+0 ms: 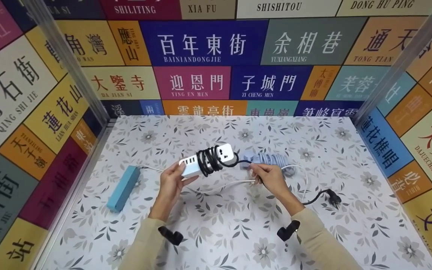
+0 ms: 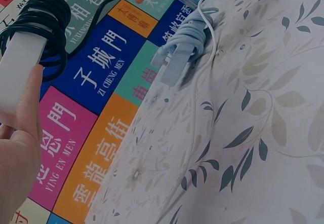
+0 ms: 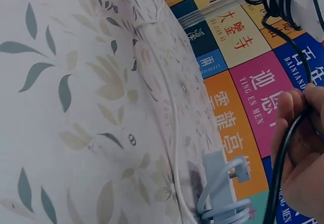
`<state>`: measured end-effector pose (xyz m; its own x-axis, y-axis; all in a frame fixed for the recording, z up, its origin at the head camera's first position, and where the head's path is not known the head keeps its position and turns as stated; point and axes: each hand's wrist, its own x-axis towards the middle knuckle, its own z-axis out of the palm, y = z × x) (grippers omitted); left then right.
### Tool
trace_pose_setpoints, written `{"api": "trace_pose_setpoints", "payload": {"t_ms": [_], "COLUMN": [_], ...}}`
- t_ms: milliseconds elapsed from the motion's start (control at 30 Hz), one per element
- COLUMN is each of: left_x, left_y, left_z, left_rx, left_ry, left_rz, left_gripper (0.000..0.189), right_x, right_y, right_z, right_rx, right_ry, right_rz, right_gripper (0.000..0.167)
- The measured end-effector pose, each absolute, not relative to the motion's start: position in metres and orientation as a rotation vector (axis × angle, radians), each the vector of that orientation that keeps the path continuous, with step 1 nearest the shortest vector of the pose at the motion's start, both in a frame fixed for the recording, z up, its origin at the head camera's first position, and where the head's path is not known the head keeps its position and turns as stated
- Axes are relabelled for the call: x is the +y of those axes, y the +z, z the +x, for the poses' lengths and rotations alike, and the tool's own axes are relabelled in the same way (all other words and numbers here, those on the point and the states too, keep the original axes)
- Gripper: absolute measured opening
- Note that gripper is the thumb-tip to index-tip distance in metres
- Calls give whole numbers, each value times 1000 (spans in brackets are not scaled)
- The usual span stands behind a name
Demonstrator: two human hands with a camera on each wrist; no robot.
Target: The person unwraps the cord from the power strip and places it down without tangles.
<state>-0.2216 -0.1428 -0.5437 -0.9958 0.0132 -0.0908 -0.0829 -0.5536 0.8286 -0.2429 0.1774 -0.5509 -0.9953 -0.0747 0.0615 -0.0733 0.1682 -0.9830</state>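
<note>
My left hand grips one end of a white power strip, held up above the table. Several turns of black cord wrap round the strip's middle, sockets showing at its far end. From those turns the cord runs to my right hand, which pinches it between thumb and fingers. The cord's free end trails past the right forearm to a black plug on the table. In the right wrist view the black cord passes through the curled right fingers.
Behind the right hand lies a pale blue power strip wound with its own cord. A teal-blue bar lies at the left, with a white cable running across the floral tabletop. Printed wall panels enclose the back and sides.
</note>
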Motion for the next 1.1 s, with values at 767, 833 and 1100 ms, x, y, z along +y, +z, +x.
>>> {"api": "trace_pose_setpoints", "payload": {"t_ms": [767,833,1100], "left_x": [-136,-135,-138], "left_y": [-545,-544,-540], "left_z": [-225,-227,-228], "left_rx": [1545,1545,1558], "left_ry": [2643,2660,2686], "left_rz": [-191,-212,-281], "left_gripper": [44,44,43], "right_x": [174,176,194], "right_y": [-472,-469,-474], "right_z": [-247,-244,-234], "right_rx": [2305,2282,2176], "right_ry": [-2375,-2386,-2265], "right_rz": [-258,-324,-675], "right_gripper": [27,27,24]}}
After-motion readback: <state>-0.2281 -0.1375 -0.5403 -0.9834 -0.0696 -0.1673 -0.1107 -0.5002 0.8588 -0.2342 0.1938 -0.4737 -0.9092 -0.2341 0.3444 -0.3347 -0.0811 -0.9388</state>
